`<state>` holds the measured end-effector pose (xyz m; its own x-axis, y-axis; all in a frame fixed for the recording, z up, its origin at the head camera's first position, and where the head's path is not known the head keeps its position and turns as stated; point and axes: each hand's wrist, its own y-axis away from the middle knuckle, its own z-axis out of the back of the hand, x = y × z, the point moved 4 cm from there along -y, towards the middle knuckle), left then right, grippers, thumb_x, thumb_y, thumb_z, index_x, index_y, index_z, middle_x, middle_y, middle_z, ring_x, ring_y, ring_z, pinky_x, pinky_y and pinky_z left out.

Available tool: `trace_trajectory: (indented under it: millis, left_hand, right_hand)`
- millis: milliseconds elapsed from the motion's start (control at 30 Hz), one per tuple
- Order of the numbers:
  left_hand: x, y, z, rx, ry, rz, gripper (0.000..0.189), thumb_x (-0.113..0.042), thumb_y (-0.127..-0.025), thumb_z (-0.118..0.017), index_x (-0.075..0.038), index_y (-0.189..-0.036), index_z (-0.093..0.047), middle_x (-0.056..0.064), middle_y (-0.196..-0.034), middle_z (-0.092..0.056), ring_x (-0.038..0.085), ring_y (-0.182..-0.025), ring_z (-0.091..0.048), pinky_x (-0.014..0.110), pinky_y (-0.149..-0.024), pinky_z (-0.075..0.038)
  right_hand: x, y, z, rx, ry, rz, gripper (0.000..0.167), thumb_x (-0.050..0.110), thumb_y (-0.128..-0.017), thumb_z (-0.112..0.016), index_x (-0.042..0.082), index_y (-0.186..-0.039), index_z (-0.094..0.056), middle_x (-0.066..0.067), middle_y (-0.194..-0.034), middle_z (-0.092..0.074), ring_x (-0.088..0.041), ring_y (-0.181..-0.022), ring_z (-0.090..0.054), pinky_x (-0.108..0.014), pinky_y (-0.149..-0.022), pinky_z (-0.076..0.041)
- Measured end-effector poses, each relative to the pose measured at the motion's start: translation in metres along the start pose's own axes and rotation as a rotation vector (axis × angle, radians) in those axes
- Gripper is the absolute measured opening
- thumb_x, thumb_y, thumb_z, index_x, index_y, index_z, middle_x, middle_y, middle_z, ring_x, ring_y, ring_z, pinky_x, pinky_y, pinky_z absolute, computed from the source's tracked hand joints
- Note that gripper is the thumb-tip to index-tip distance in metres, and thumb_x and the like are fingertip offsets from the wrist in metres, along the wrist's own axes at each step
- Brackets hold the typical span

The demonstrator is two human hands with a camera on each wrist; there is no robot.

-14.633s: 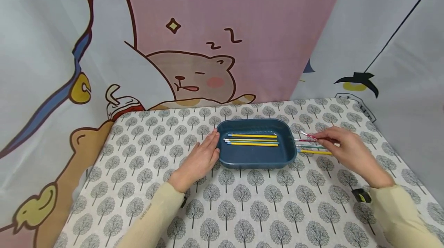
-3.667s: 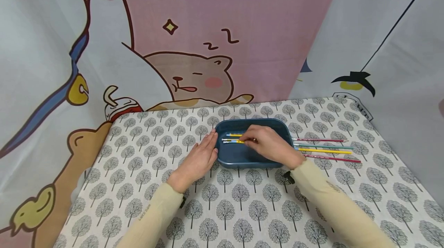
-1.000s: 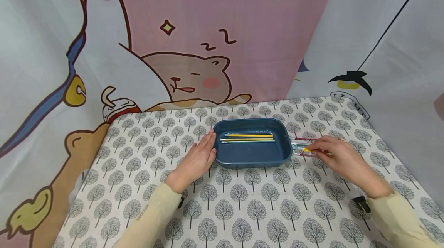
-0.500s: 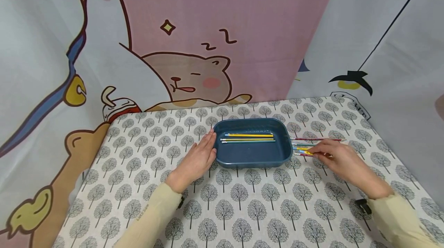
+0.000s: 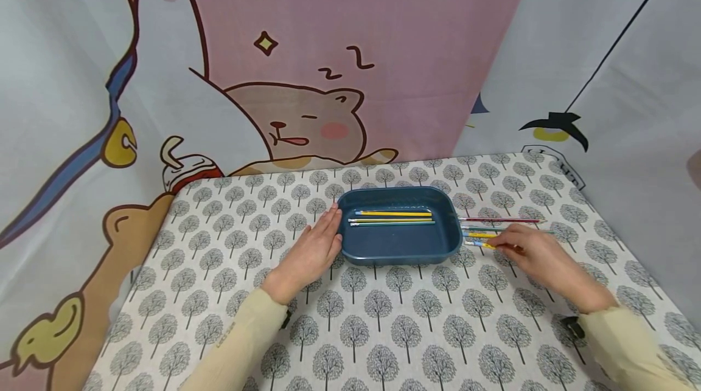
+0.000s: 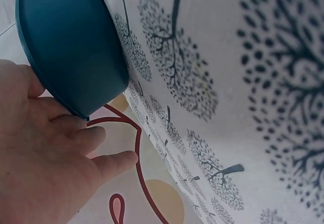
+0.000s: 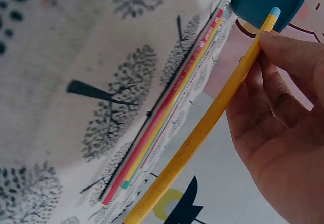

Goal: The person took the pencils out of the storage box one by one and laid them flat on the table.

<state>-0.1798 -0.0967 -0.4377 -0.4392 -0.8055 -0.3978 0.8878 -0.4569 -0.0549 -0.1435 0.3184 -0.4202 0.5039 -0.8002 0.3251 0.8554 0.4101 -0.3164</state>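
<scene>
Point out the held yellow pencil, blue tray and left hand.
Yellow pencil [image 7: 200, 127]: right wrist view, mid-shaft.
Blue tray [image 5: 400, 241]: head view, bare floor.
Left hand [image 5: 309, 252]: head view, back of hand.

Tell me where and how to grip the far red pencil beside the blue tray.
Pinch the far red pencil across its middle: it is thin and lies flat on the patterned cloth. Coming from above and the right seems best, since the blue tray crowds its left end and the green pencil runs along its near side.

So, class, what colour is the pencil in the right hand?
The pencil is yellow with a light-blue end, clearest in the right wrist view.
</scene>
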Motion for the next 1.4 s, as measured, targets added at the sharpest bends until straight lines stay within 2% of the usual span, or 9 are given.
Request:
trace_trajectory:
  millis: [167,400,667,867,1100,1267,1400]
  left_hand:
    - [0.0,0.0,0.0,0.0,0.002,0.003,0.058,-0.027,-0.113,-0.038,-0.004,-0.164,-0.024,0.006,-0.172,-0.011,0.035,-0.154,-0.027,0.064,-0.119,-0.029]
    - [0.0,0.001,0.0,-0.002,0.003,0.0,0.058,-0.027,-0.113,-0.039,-0.005,-0.164,-0.023,0.005,-0.172,-0.011,0.034,-0.154,-0.026,0.064,-0.119,-0.03]
    - [0.0,0.0,0.001,0.0,0.005,0.003,0.058,-0.027,-0.113,-0.039,-0.005,-0.164,-0.023,0.005,-0.172,-0.01,0.034,-0.154,-0.026,0.064,-0.119,-0.03]
    - [-0.001,0.001,0.001,0.006,0.009,0.008,0.058,-0.027,-0.113,-0.039,-0.005,-0.164,-0.023,0.005,-0.172,-0.01,0.034,-0.154,-0.026,0.064,-0.119,-0.029]
    - [-0.001,0.0,0.001,0.0,0.007,0.007,0.058,-0.027,-0.113,-0.039,-0.005,-0.164,-0.024,0.005,-0.172,-0.011,0.034,-0.154,-0.027,0.064,-0.119,-0.03]
    - [-0.001,0.0,0.002,-0.003,0.008,0.003,0.058,-0.026,-0.113,-0.039,-0.004,-0.164,-0.024,0.005,-0.172,-0.011,0.035,-0.154,-0.027,0.064,-0.118,-0.03]
    - [-0.001,0.0,0.001,-0.001,0.007,0.004,0.058,-0.027,-0.113,-0.04,-0.004,-0.164,-0.023,0.005,-0.172,-0.011,0.036,-0.154,-0.027,0.064,-0.119,-0.03]
  right_hand:
    - [-0.003,0.001,-0.007,0.049,0.005,-0.03,0.029,-0.004,-0.084,-0.081,0.016,-0.105,-0.081,0.005,-0.1,-0.069,-0.002,-0.076,-0.057,-0.025,-0.059,-0.049]
    - [-0.007,0.0,-0.014,0.106,0.016,-0.057,0.025,-0.002,-0.087,-0.078,0.013,-0.107,-0.081,-0.001,-0.103,-0.071,-0.013,-0.084,-0.065,-0.029,-0.063,-0.053]
    - [-0.012,-0.003,-0.02,0.144,-0.006,-0.072,0.022,0.0,-0.088,-0.079,0.012,-0.106,-0.08,0.0,-0.1,-0.07,-0.01,-0.08,-0.062,-0.03,-0.062,-0.052]
    - [-0.012,-0.005,-0.024,0.168,0.0,-0.068,0.023,0.001,-0.087,-0.079,0.012,-0.107,-0.081,-0.001,-0.103,-0.07,-0.019,-0.087,-0.067,-0.039,-0.071,-0.056]
    - [-0.013,-0.007,-0.027,0.172,0.004,-0.046,0.022,0.0,-0.087,-0.079,0.012,-0.105,-0.081,0.002,-0.1,-0.071,-0.017,-0.085,-0.066,-0.038,-0.071,-0.057]
    - [-0.014,-0.009,-0.029,0.197,0.011,-0.064,0.021,-0.001,-0.087,-0.079,0.012,-0.104,-0.081,0.004,-0.096,-0.07,-0.011,-0.08,-0.063,-0.034,-0.067,-0.055]
    - [-0.015,-0.009,-0.03,0.211,0.011,-0.073,0.021,-0.001,-0.086,-0.079,0.011,-0.104,-0.081,0.003,-0.096,-0.071,-0.012,-0.081,-0.064,-0.034,-0.068,-0.056]
